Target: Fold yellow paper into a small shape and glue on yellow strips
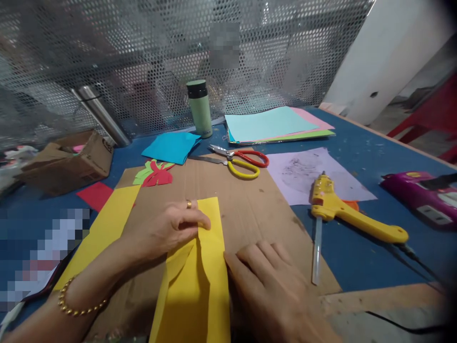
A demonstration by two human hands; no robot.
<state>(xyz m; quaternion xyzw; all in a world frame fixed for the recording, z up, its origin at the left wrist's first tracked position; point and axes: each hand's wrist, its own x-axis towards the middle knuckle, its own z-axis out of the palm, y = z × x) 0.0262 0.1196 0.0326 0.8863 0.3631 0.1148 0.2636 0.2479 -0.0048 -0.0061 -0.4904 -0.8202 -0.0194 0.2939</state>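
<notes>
Yellow paper (200, 281) was being folded on the counter (357, 257).
It was pinched by the left hand (167, 231) and pressed flat by the open right hand (267, 281) (fold half made, not yet creased).

— What do we see worn on the left hand (167, 228)?
— We see a gold ring (188, 204) on one finger and a bracelet of gold beads (73, 305) at the wrist; the forearm is bare of sleeve.
— And the right hand (274, 286)?
— We see nothing worn on it.
</notes>
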